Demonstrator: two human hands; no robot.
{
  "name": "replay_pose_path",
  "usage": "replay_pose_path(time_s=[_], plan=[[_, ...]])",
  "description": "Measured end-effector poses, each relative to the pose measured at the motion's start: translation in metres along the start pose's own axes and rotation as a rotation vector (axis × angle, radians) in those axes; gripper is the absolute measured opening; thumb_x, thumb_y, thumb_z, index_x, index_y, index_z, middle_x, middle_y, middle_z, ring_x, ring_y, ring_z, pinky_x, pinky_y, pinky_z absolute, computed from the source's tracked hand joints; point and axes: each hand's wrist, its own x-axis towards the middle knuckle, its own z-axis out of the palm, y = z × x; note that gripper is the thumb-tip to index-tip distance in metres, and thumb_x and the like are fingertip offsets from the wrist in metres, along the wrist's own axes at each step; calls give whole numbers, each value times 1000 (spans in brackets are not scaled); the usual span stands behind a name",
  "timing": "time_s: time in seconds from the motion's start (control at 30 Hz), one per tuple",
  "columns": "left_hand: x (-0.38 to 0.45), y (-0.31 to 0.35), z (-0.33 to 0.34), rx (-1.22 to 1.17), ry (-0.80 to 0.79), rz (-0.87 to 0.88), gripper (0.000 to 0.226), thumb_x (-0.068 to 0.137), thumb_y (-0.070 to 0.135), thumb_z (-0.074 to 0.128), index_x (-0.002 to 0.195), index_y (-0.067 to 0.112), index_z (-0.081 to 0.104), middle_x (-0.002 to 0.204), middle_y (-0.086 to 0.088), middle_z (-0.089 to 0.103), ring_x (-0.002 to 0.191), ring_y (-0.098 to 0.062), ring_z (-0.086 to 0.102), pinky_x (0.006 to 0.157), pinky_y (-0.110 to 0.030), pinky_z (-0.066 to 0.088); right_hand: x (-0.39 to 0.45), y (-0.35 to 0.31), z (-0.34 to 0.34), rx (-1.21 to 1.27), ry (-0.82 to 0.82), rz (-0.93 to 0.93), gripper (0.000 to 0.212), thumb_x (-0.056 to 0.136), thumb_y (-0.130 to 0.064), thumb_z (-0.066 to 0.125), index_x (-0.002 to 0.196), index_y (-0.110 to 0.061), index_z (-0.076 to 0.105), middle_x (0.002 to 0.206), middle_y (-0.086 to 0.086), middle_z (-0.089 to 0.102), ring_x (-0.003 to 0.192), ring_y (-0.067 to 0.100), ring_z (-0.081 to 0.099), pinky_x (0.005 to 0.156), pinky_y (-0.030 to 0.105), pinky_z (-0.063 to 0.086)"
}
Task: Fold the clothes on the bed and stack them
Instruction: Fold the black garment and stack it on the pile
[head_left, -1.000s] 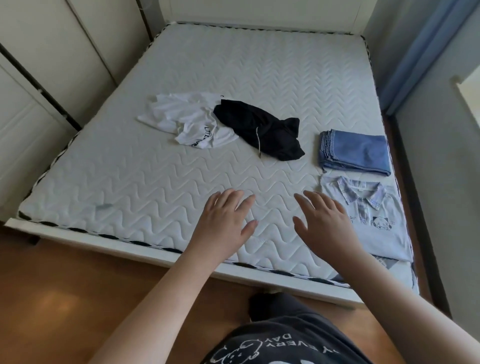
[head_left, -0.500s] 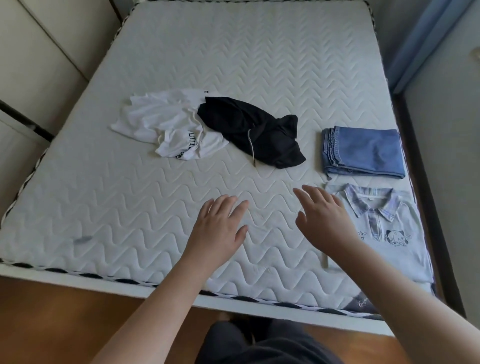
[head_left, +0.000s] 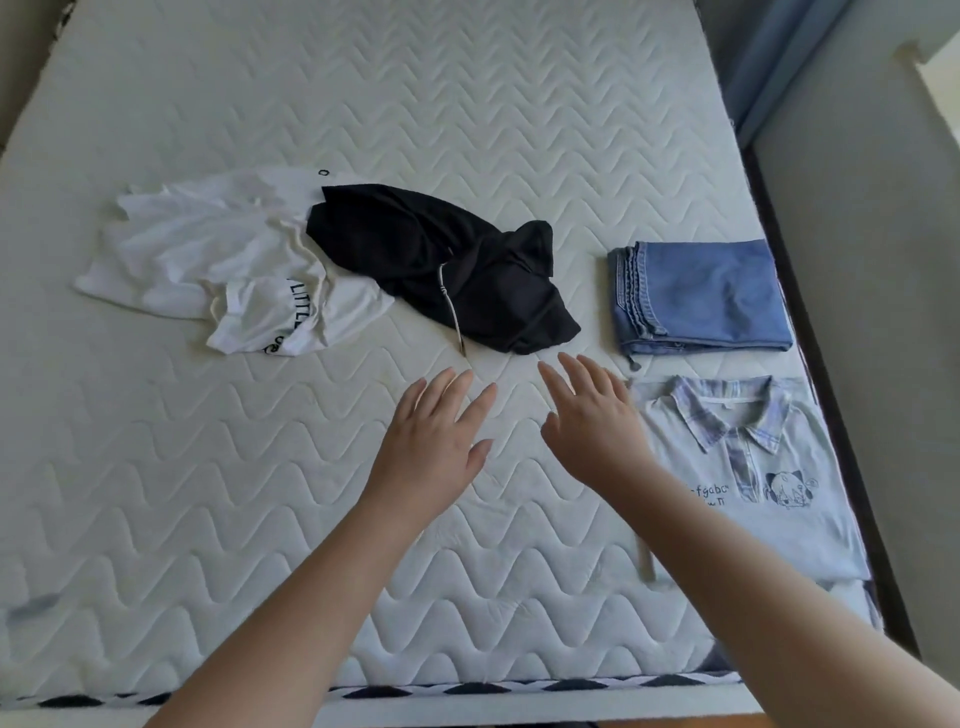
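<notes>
A crumpled black garment (head_left: 441, 265) with a white drawstring lies mid-bed, overlapping a crumpled white T-shirt (head_left: 218, 265) to its left. Folded blue jeans (head_left: 701, 296) sit at the right side, and a folded pale blue polo shirt (head_left: 753, 467) with a plaid collar lies just in front of them. My left hand (head_left: 436, 441) and my right hand (head_left: 592, 421) hover over the mattress, fingers spread, empty, fingertips just short of the black garment's near edge. The right forearm covers the polo shirt's left edge.
The white quilted mattress (head_left: 156, 493) fills the view, its near edge at the bottom. A wall and a blue curtain (head_left: 769, 62) run along the right side. A small grey mark (head_left: 31, 605) shows near the front left.
The view has moved in closer over the bed. Both hands have reached forward, from near the front edge toward the black garment, still empty and spread.
</notes>
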Motion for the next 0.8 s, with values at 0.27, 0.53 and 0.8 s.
replay_pose_path(time_s=[0.27, 0.53, 0.8], plan=[[63, -24, 87, 21, -162, 2, 60, 101, 43, 34, 155, 24, 21, 159, -4, 24, 147, -24, 17, 120, -41, 14, 70, 30, 61, -10, -1, 21, 64, 92, -24, 51, 152, -19, 32, 156, 7, 33, 143, 25, 30, 116, 39, 21], [133, -34, 195, -34, -243, -8, 68, 100, 39, 42, 157, 24, 8, 162, -6, 15, 148, -25, 14, 118, -41, 17, 133, 74, 142, -121, -88, 29, 85, 90, -27, 61, 157, -23, 8, 162, 8, 15, 148, 26, 15, 121, 41, 12], [218, -40, 259, 56, -133, -13, 104, 89, 39, 64, 155, 26, -15, 163, -7, -17, 151, -29, 0, 119, -45, 19, 211, 102, 198, -67, -94, 98, 104, 84, -33, 69, 155, -34, -8, 163, 9, -10, 150, 33, 3, 120, 50, 13]])
